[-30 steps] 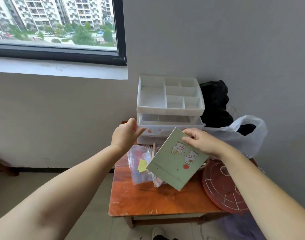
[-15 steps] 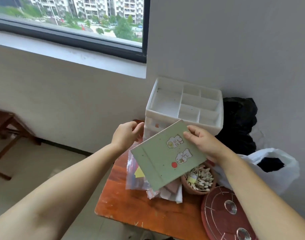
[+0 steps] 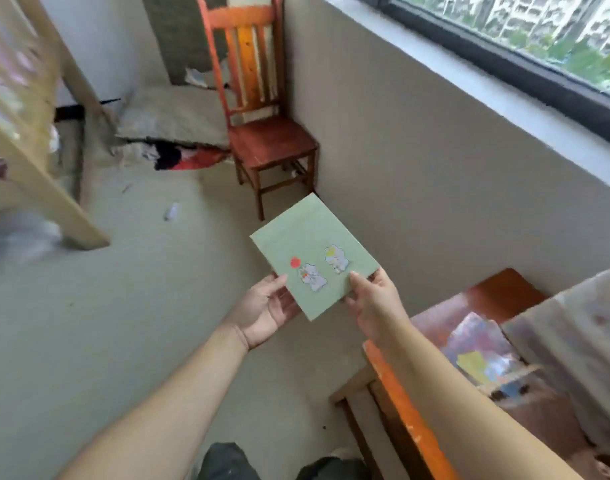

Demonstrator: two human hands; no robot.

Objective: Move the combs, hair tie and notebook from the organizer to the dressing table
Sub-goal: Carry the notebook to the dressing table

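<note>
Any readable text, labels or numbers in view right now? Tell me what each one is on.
None can be read.
Notebook, held by the left hand and right hand: only cartoon stickers and a red dot, no words visible.
Plastic packets on the table: coloured prints too blurred to read.
</note>
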